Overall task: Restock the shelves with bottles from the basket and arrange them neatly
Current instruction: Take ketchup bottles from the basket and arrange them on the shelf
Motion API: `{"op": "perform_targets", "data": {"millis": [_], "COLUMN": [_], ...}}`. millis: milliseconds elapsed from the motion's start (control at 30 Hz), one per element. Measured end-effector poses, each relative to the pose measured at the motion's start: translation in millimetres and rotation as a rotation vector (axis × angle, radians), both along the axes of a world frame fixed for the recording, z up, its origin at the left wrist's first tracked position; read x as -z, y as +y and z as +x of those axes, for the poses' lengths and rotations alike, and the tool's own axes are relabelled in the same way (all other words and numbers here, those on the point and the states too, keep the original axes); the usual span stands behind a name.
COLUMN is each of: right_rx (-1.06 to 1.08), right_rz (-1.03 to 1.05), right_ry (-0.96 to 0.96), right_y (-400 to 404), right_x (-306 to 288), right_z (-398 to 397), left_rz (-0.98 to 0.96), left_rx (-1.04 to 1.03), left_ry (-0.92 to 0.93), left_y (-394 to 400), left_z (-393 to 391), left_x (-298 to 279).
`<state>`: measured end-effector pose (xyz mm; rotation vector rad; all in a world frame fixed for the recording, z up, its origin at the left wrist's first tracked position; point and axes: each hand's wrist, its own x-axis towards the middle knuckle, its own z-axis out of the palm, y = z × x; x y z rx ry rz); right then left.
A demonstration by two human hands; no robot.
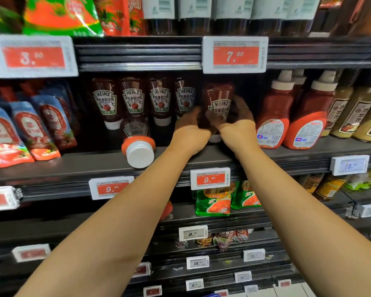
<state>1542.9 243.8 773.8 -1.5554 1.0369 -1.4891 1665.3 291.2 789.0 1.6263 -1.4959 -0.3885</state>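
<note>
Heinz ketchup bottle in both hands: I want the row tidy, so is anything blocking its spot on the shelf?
Nothing visible blocks the dark-red Heinz ketchup bottle; a toppled white-capped ketchup bottle lies further left.

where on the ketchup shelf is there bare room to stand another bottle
Bare shelf shows between the blue ketchup pouches and the fallen Heinz bottle. A narrower gap lies between the held Heinz bottle and the red squeeze bottles. The Heinz row behind is crowded, and both hands, left and right, fill the middle.
</note>
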Motion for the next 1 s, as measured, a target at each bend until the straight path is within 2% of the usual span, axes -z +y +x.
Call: {"op": "perform_targets", "data": {"millis": [100, 400, 833, 900, 1000], "right_rx": [0.04, 0.205, 0.238, 0.222, 0.225], "right_rz": [-0.005, -0.019, -0.029, -0.028, -0.035], "right_ry": [0.076, 0.282, 0.313, 0.302, 0.298], "right_y": [-6.6, -36.8, -45.6, -43.3, -42.0], "right_x": [-3.4, -16.6, -12.6, -12.9, -14.3], "right_z": [2.6, 11.7, 25.9, 28.7, 32.7], "left_rz": [-0.007, 0.01, -0.118, -0.137, -0.104], "left_rx": [-0.072, -0.203, -0.279, -0.294, -0.368], "left_ry": [-0.129, -0.231, -0.076, -0.126, -0.353], "left_y": [-5.1, -47.3, -32.6, -28.7, -28.6], "left_z": [-4.4, -10.0, -9.6, -0.7, 16.9], "left_x": [-8.2, -6.8, -14.2, -24.3, -37.7]}}
